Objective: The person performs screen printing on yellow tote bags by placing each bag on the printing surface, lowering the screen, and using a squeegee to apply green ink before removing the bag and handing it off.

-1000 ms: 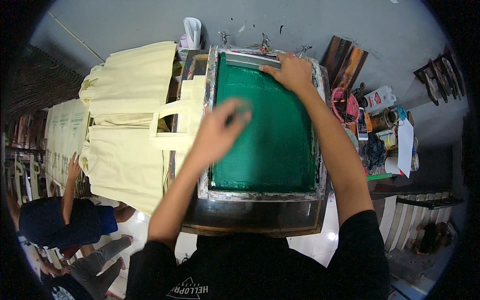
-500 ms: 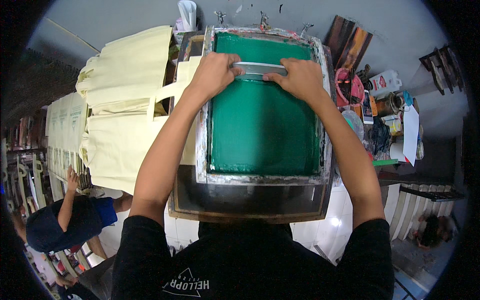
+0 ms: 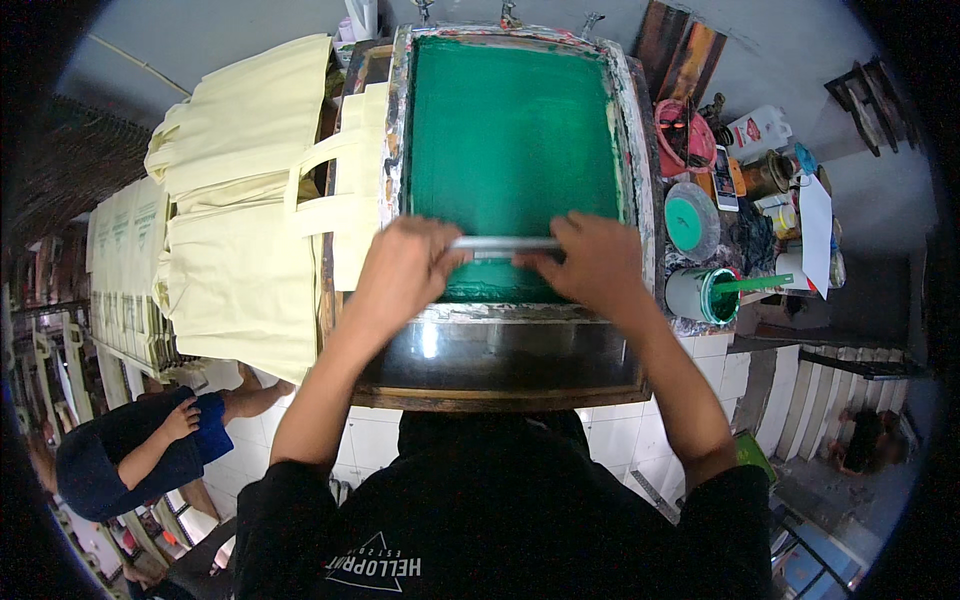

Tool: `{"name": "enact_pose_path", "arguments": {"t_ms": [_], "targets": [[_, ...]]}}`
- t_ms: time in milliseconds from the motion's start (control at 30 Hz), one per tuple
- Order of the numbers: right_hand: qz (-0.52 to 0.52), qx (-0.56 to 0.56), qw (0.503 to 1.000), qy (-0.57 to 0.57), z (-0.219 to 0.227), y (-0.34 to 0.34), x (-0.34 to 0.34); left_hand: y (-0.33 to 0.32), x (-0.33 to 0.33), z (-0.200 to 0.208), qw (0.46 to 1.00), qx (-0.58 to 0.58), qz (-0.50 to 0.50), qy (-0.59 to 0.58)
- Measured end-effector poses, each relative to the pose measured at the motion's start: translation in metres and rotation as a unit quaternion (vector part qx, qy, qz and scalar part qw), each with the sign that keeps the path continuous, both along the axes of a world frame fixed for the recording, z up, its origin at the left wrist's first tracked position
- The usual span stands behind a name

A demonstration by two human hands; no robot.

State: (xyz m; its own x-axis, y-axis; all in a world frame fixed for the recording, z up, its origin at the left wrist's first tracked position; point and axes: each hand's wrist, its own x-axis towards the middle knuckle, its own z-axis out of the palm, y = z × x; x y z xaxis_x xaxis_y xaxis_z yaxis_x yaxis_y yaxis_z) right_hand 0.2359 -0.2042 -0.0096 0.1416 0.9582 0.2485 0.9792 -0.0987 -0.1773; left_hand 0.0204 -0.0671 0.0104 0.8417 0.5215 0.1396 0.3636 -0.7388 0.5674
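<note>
A green screen-printing mesh (image 3: pixel 510 140) lies in its ink-stained frame (image 3: pixel 397 150) on a dark press table (image 3: pixel 500 365). Both my hands grip a metal-handled squeegee (image 3: pixel 505 244) lying across the near end of the mesh. My left hand (image 3: pixel 405 272) holds its left end, my right hand (image 3: pixel 590 265) its right end. The blade under my fingers is hidden. A cream cloth bag pokes out from under the frame's left side, its handles (image 3: pixel 325 185) showing.
A pile of cream tote bags (image 3: pixel 235 200) lies left of the frame. On the right stand a tub of green ink with a stick (image 3: pixel 705 295), a round lid (image 3: pixel 688 220), a red bucket (image 3: pixel 682 135) and bottles. Another person (image 3: pixel 140 455) sits lower left.
My left hand joined the right on the squeegee at the far end of the mesh; both hands then drew the squeegee toward me to the near end.
</note>
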Motion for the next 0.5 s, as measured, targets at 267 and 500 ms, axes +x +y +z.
{"name": "enact_pose_path", "arguments": {"t_ms": [267,500], "targets": [[0.039,0.05,0.996,-0.061,-0.021,-0.05,-0.029,-0.047,-0.049,-0.035,0.995,0.029,0.035,-0.089],[0.072,0.161,0.984,-0.01,0.027,-0.056,-0.014,-0.038,-0.069,-0.039,0.97,0.137,0.124,-0.159]]}}
